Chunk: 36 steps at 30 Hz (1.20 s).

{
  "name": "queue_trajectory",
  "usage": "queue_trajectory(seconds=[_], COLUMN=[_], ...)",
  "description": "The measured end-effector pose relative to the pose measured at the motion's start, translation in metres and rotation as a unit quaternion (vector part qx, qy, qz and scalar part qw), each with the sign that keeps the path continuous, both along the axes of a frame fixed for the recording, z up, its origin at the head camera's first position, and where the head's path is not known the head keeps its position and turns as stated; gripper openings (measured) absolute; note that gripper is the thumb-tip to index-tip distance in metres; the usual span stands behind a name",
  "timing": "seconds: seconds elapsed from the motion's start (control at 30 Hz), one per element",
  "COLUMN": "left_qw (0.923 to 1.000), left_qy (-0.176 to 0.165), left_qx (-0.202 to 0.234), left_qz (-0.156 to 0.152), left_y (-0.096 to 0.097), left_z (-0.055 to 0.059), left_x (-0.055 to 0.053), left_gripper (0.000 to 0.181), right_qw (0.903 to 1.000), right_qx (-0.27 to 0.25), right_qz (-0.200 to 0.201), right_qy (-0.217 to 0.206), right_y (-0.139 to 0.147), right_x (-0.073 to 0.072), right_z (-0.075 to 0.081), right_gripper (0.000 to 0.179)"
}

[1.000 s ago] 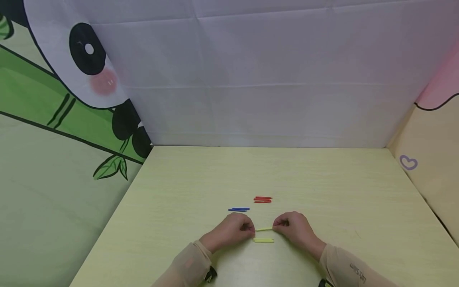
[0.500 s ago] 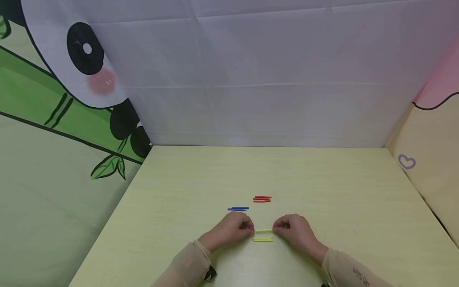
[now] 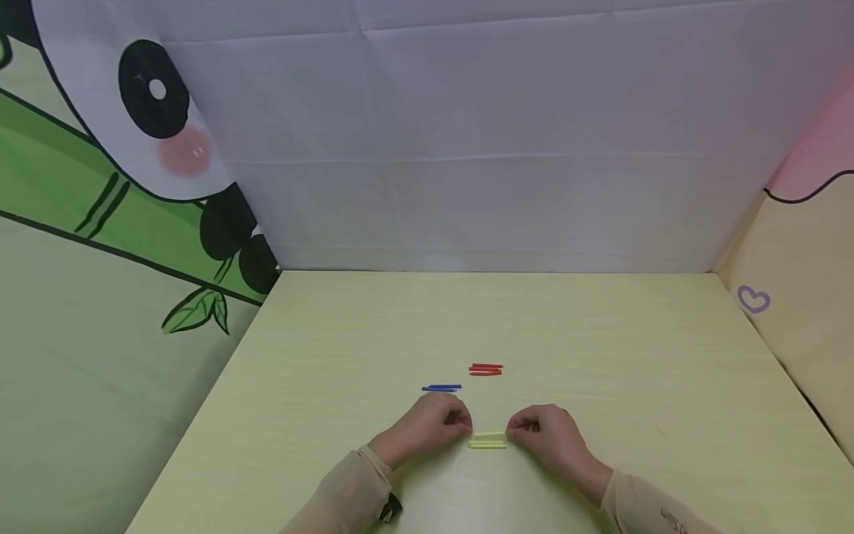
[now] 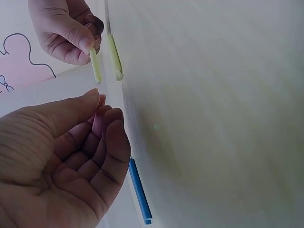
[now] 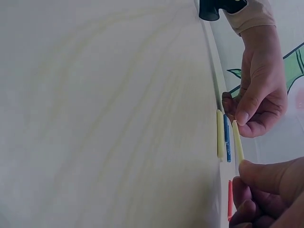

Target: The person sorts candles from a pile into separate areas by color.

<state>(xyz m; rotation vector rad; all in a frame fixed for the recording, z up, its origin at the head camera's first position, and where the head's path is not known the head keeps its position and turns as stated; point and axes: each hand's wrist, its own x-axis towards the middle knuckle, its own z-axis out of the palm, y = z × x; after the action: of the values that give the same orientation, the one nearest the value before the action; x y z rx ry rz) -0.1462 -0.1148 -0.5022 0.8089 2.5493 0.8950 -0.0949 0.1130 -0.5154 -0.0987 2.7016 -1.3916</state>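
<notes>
My right hand (image 3: 550,437) pinches one end of a thin yellow stick (image 5: 238,142) between thumb and fingers, and the stick slants toward my other hand. Facing it, my left hand (image 3: 430,426) has its fingers curled and thumb tip against the index fingertip. In the left wrist view, the free end of the held stick (image 4: 95,66) shows just beyond those left fingertips (image 4: 90,97), with a small gap. Right below the held stick, in the head view, several yellow sticks (image 3: 487,446) lie side by side on the table (image 3: 600,334).
A few blue sticks (image 3: 441,388) lie just behind my left hand. Farther back, several red sticks (image 3: 485,369) form another parallel group. A pale cloth (image 3: 467,148) rises at the table's far edge, with a printed panda panel (image 3: 167,163) at left.
The held yellow stick has come nearer to the yellow sticks on the table. My right hand has shifted slightly toward me; the left has barely moved.
</notes>
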Motion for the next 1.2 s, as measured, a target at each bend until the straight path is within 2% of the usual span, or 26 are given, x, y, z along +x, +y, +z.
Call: queue_trajectory(seconds=[0.57,1.2], left_qw=[1.0,0.9999], left_qy=[0.004,0.007], left_qx=[0.0,0.009], left_qz=[-0.003,-0.013], left_y=[-0.006,-0.011], left_z=[-0.002,0.0], left_x=[0.001,0.006], left_gripper=[0.008,0.009], right_qw=[0.9996,0.9997], right_qx=[-0.015,-0.021], right_qz=[-0.019,-0.013], right_qy=[-0.012,-0.007], right_y=[-0.012,-0.019], right_x=[0.017,0.025], right_z=[0.0,-0.006], right_gripper=[0.009,0.009])
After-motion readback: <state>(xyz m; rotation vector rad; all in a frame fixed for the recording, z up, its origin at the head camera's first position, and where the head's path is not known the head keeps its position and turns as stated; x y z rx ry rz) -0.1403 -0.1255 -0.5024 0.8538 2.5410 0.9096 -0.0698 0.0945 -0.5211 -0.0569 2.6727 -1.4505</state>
